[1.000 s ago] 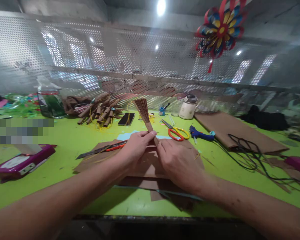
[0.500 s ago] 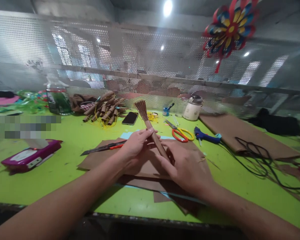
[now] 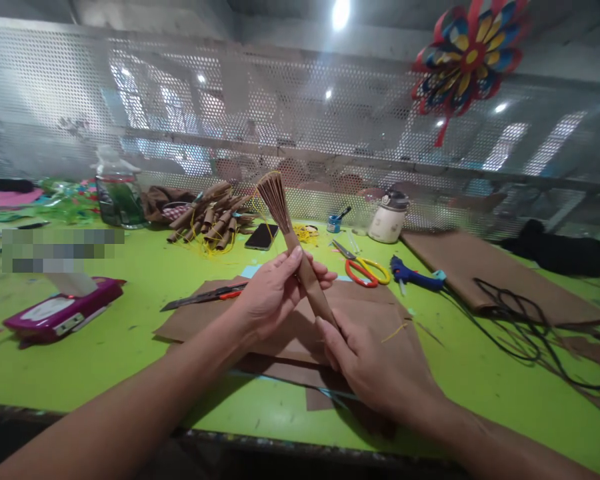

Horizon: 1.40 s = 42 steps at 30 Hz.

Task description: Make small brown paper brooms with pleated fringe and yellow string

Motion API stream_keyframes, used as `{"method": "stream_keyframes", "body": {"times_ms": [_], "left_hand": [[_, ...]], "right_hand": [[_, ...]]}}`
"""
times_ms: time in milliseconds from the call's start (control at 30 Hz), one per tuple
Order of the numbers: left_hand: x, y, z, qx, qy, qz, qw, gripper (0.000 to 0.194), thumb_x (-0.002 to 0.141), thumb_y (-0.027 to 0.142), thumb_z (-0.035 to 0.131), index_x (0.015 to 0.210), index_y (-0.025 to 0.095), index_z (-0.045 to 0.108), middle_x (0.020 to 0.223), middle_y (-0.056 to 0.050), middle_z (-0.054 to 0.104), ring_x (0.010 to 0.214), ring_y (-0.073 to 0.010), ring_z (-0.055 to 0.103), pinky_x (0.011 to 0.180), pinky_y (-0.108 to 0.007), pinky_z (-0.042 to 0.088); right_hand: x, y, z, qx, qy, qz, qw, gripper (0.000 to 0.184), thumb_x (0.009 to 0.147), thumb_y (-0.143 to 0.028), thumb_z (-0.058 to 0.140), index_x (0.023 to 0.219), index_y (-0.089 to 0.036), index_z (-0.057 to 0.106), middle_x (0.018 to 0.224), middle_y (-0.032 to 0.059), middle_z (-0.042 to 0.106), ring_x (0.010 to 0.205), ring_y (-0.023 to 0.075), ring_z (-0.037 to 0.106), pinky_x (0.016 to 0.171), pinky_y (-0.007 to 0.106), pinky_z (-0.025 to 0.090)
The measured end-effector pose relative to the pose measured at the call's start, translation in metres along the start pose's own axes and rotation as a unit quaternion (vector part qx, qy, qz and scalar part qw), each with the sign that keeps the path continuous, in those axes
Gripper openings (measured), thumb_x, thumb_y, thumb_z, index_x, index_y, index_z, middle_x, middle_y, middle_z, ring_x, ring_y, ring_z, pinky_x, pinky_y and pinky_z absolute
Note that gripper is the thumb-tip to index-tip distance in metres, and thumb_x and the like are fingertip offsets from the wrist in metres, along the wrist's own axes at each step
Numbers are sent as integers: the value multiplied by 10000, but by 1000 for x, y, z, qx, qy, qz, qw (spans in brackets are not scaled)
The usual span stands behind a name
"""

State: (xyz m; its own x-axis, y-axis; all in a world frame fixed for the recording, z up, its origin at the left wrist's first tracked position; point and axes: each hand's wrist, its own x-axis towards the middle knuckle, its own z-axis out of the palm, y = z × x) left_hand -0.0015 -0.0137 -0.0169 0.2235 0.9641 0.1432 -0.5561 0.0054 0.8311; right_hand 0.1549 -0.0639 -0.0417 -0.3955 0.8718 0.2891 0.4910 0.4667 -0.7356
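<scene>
Between my two hands is a small brown paper broom [image 3: 307, 277], its pleated bristle end fanned out at the upper left and its handle slanting down to the right. My left hand [image 3: 275, 290] grips it below the fan, thumb on top and fingers behind. The lower end of the handle sits in my right hand [image 3: 365, 353], partly hidden by the fingers. Under both hands lie brown paper sheets [image 3: 370, 313] on the green table. A craft knife [image 3: 207, 295] with a red part rests on the paper beside my left wrist.
Scissors [image 3: 363, 267], a blue glue gun [image 3: 415, 272] with black cord and a phone [image 3: 261, 237] lie behind the hands. Farther back are rolled brown paper pieces [image 3: 215, 220], a bottle [image 3: 120, 193] and a white jug [image 3: 387, 217]. A purple power strip [image 3: 65, 310] stands left, folded paper [image 3: 500, 273] right.
My right hand has slid down the handle to its lower end, uncovering more of it. The broom has risen slightly, still in my left hand. The view has shifted a little.
</scene>
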Motion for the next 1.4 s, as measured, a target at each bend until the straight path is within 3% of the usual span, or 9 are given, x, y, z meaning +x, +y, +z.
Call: {"method": "stream_keyframes", "body": {"times_ms": [233, 333, 467, 633, 733, 933, 1067, 1233, 1400], "left_hand": [[-2, -7, 4, -21, 12, 12, 1000, 87, 911, 245, 489, 915, 159, 504, 707, -37, 653, 776, -201, 689, 790, -359, 545], [-4, -12, 8, -26, 16, -5, 1000, 65, 916, 237, 478, 914, 172, 484, 703, -20, 640, 789, -190, 686, 772, -339, 544], [-8, -17, 16, -33, 29, -3, 999, 82, 906, 261, 501, 917, 180, 488, 694, 1, 616, 816, -178, 674, 788, -330, 529], [-13, -17, 21, -39, 68, 1, 997, 104, 908, 286, 492, 902, 182, 490, 655, 22, 569, 768, -151, 646, 764, -294, 510], [-14, -16, 21, -42, 96, -6, 994, 150, 891, 334, 517, 882, 187, 489, 611, 41, 530, 676, -131, 619, 691, -258, 497], [-11, -8, 17, -49, 102, -22, 993, 213, 906, 349, 477, 779, 178, 463, 601, 25, 537, 599, -139, 603, 632, -276, 488], [-7, -4, 12, -66, 95, -24, 993, 201, 904, 346, 482, 788, 182, 466, 600, 22, 538, 599, -146, 601, 603, -269, 476], [-3, -3, 8, -75, 96, -7, 993, 163, 902, 302, 489, 796, 181, 464, 609, 21, 547, 578, -134, 585, 617, -271, 476], [-2, -7, 12, -60, 100, 18, 993, 197, 916, 293, 463, 756, 179, 449, 567, 42, 500, 620, -134, 601, 663, -270, 489]], "right_hand": [[7, 1, -1, 22, -19, 1, 1000, 205, 918, -283, 450, 1001, -163, 594, 826, 29, 650, 703, 151, 568, 619, 258, 439], [15, 0, -3, 33, -1, 10, 999, 201, 882, -282, 516, 998, -149, 612, 909, 56, 671, 787, 173, 601, 685, 274, 464], [18, 5, 3, 18, 5, 13, 1000, 286, 914, -347, 467, 1025, -144, 635, 870, 72, 693, 749, 192, 628, 665, 294, 481], [12, 17, 20, 15, 38, -58, 997, 429, 957, -314, 359, 1371, -208, 405, 1285, 116, 572, 1122, 238, 568, 887, 367, 471], [8, 17, 25, -12, 13, -45, 999, 461, 968, -304, 319, 1417, -201, 324, 1240, 136, 600, 1061, 243, 606, 841, 365, 493], [11, 7, 16, -67, -19, -35, 997, 422, 973, -310, 303, 1360, -172, 399, 1054, 129, 673, 960, 240, 636, 785, 349, 494], [15, 3, 10, -46, -40, -36, 998, 369, 972, -326, 314, 1269, -172, 469, 1019, 117, 671, 935, 226, 623, 761, 335, 481], [19, 4, 10, -15, -58, -15, 998, 300, 966, -323, 323, 1029, -150, 559, 883, 84, 668, 735, 177, 595, 648, 288, 453], [32, -3, 7, 42, -58, 38, 997, 235, 914, -317, 447, 988, -139, 582, 863, 69, 676, 758, 174, 605, 705, 286, 450]]}}
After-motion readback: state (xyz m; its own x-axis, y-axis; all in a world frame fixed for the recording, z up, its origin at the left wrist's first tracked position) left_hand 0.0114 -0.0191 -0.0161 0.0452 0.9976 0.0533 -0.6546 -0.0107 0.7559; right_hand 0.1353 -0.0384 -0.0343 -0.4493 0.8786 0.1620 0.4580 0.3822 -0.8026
